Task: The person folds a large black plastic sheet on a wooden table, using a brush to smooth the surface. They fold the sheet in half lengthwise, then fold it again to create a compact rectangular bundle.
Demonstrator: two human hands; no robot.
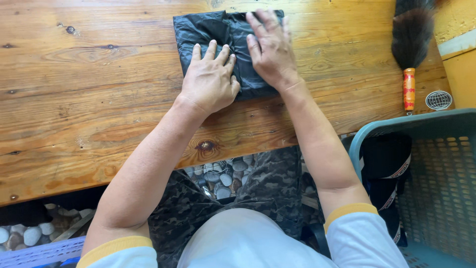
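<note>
Head view: a folded black bag [233, 49] lies flat on the wood table [99, 99], long side running left to right. Both hands press on it, fingers spread flat, gripping nothing. The left hand [210, 82] covers the near edge; the right hand [270, 49] lies farther up.

White short-sleeve shirt, yellow-orange band cuffs on both sleeves. Dark camouflage trousers. Arms bare from the cuffs down. Left hand [210, 82] and right hand [270, 49]: bare, no gloves; thin ring on one right finger.
</note>
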